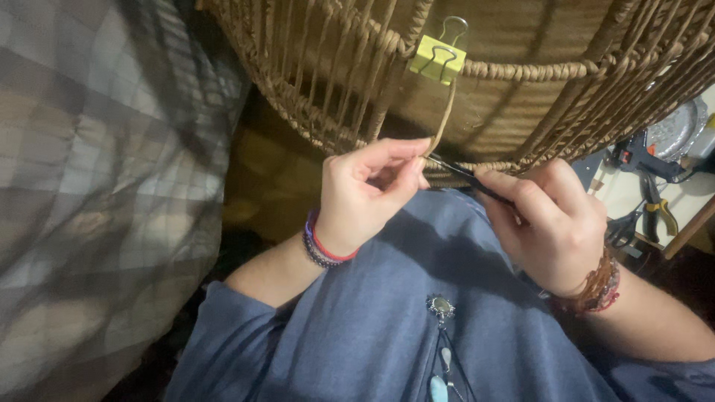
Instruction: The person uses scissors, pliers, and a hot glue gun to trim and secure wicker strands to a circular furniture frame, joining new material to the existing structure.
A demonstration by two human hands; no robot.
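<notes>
the left hand point(365, 195) pinches a cord point(445, 112) taut below the yellow clip point(439, 58), which pins it to the basket point(521, 71). at three o'clock, the right hand point(555, 223) has its grip pressed around a thin dark tool point(465, 176) whose tip meets the cord.

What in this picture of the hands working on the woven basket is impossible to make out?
All in the head view:
- The tip of the dark tool in the right hand is hidden behind the left hand fingers.
- The woven basket is cut off by the top edge.
- The tools at the right edge are small and partly cropped.
- The checked fabric is blurred.
</notes>
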